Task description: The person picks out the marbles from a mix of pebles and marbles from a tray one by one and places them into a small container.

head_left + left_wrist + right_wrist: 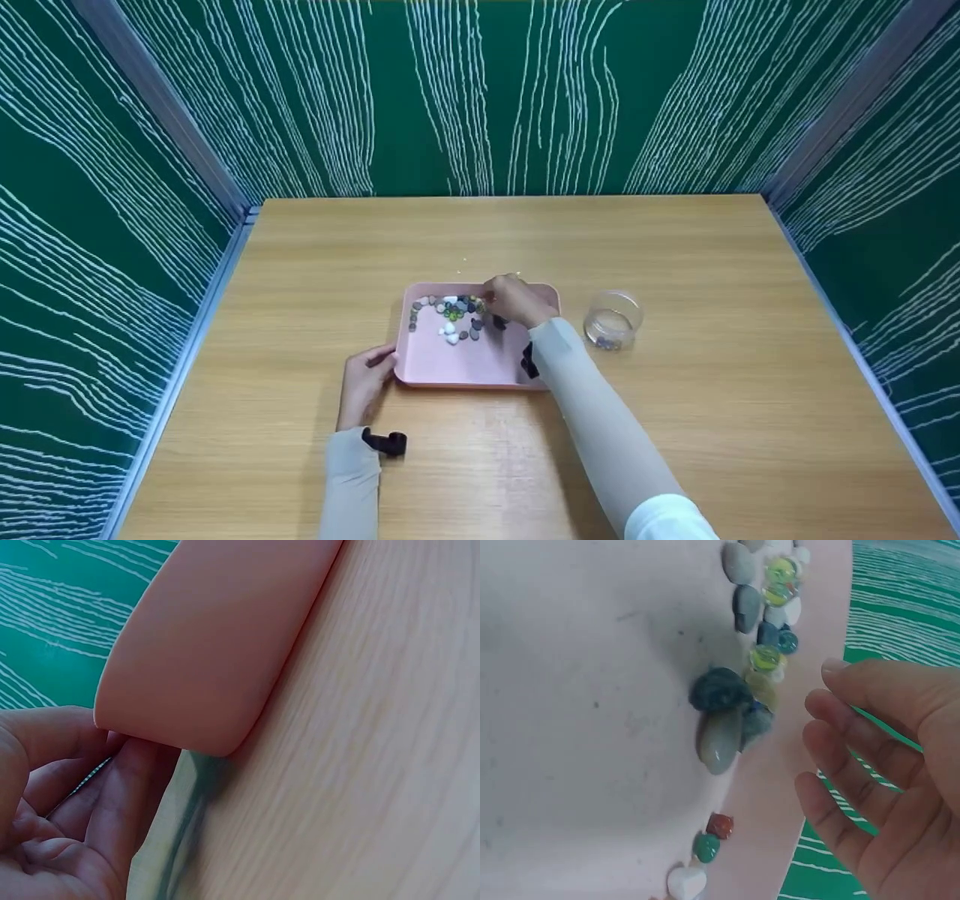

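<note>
A pink tray (480, 365) holds pebbles and glass beads in lines along its far and left sides. At its near left corner my left hand (365, 381) grips the edge, thumb and fingers against the tray wall (210, 652). My right hand (517, 300) is over the far right part of the tray. In the right wrist view, the right hand (885, 765) has loosely bent fingers beside the tray rim, with nothing held. Closest to it are a dark pebble (720, 690), a grey-green oval pebble (720, 741) and a yellowish glass bead (761, 690).
A clear round container (613, 321) with a few small stones at its bottom stands right of the tray on the wooden table (712, 360). Tiny pale bits lie behind the tray. Green panels (502, 97) with white lines surround the table.
</note>
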`<state>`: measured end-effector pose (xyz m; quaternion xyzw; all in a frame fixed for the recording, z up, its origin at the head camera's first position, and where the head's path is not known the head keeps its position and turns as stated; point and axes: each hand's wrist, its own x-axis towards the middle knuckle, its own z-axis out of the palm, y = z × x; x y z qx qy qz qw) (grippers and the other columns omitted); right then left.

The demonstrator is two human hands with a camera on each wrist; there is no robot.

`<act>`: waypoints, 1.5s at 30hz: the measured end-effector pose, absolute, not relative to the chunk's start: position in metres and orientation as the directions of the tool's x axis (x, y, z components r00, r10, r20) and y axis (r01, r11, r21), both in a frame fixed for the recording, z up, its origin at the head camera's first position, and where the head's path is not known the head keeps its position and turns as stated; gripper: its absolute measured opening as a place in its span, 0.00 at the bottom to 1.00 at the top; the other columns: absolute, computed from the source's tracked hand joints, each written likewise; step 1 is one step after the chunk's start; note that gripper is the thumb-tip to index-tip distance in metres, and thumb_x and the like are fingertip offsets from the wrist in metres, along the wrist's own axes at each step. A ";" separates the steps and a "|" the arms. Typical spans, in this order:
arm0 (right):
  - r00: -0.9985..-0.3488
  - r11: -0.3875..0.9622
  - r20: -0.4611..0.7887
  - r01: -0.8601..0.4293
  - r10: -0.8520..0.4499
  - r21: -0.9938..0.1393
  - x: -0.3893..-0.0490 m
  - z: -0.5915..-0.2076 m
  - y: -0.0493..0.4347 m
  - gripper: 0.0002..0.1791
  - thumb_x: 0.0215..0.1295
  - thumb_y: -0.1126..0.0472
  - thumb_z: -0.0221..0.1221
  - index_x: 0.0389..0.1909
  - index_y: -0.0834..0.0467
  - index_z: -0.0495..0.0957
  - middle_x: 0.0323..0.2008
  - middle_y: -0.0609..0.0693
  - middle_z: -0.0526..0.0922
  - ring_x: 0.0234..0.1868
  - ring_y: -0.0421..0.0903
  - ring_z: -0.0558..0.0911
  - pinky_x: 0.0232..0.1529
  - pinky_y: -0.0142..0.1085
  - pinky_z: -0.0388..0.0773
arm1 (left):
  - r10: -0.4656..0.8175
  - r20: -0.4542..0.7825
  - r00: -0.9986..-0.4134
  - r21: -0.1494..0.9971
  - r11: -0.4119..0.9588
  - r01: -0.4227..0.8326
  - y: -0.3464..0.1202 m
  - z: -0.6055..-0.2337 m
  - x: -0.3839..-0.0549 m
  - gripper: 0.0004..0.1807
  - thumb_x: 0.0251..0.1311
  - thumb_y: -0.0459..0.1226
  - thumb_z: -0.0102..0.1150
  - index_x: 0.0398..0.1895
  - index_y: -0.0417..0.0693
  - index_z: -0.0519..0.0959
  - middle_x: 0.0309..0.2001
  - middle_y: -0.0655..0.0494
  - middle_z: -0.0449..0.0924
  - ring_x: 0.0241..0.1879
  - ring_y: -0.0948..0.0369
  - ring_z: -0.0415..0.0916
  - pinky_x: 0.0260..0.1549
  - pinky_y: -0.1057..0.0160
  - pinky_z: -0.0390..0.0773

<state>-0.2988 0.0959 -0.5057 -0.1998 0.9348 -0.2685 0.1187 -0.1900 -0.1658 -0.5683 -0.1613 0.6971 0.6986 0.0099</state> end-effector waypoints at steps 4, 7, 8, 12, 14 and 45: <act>-0.888 0.782 -0.142 -0.298 -0.437 -0.547 -0.299 -0.511 0.090 0.13 0.60 0.73 0.58 0.46 0.64 0.83 0.45 0.58 0.86 0.38 0.47 0.83 0.40 0.35 0.83 | -0.207 -0.249 -0.946 0.968 -0.029 -0.249 -0.166 -0.571 -0.190 0.16 0.59 0.24 0.57 0.51 0.27 0.78 0.52 0.33 0.78 0.38 0.65 0.76 0.35 0.75 0.79; -0.891 0.800 -0.179 -0.268 -0.418 -0.536 -0.299 -0.513 0.087 0.15 0.60 0.74 0.58 0.48 0.62 0.83 0.47 0.58 0.85 0.41 0.49 0.83 0.42 0.36 0.83 | -0.212 -0.252 -0.944 0.967 -0.033 -0.251 -0.166 -0.571 -0.190 0.15 0.59 0.24 0.58 0.50 0.27 0.78 0.51 0.34 0.79 0.38 0.65 0.76 0.35 0.74 0.79; -0.891 0.805 -0.192 -0.257 -0.412 -0.535 -0.299 -0.513 0.086 0.16 0.60 0.73 0.58 0.48 0.62 0.82 0.48 0.57 0.84 0.41 0.48 0.83 0.41 0.35 0.83 | -0.210 -0.250 -0.945 0.968 -0.031 -0.249 -0.166 -0.571 -0.190 0.16 0.59 0.24 0.58 0.50 0.27 0.78 0.51 0.34 0.79 0.38 0.65 0.76 0.36 0.74 0.79; -0.888 0.812 -0.218 -0.239 -0.404 -0.532 -0.299 -0.514 0.083 0.16 0.61 0.73 0.58 0.49 0.60 0.82 0.48 0.57 0.84 0.37 0.46 0.81 0.35 0.33 0.82 | -0.209 -0.246 -0.946 0.969 -0.017 -0.248 -0.167 -0.570 -0.190 0.16 0.58 0.25 0.58 0.50 0.27 0.78 0.50 0.35 0.79 0.39 0.64 0.76 0.36 0.74 0.79; -0.883 0.808 -0.214 -0.254 -0.418 -0.532 -0.299 -0.514 0.082 0.15 0.61 0.73 0.59 0.47 0.61 0.83 0.46 0.57 0.84 0.35 0.46 0.80 0.33 0.32 0.81 | -0.206 -0.245 -0.947 0.969 -0.013 -0.247 -0.168 -0.570 -0.190 0.16 0.59 0.25 0.58 0.50 0.27 0.78 0.51 0.34 0.79 0.39 0.64 0.77 0.37 0.74 0.79; -0.883 0.820 -0.196 -0.286 -0.426 -0.495 -0.298 -0.517 0.075 0.08 0.63 0.69 0.60 0.41 0.64 0.84 0.34 0.57 0.86 0.24 0.42 0.77 0.25 0.30 0.76 | -0.189 -0.224 -0.956 0.975 -0.039 -0.221 -0.168 -0.568 -0.189 0.16 0.59 0.24 0.57 0.51 0.27 0.77 0.53 0.30 0.77 0.44 0.58 0.78 0.42 0.71 0.81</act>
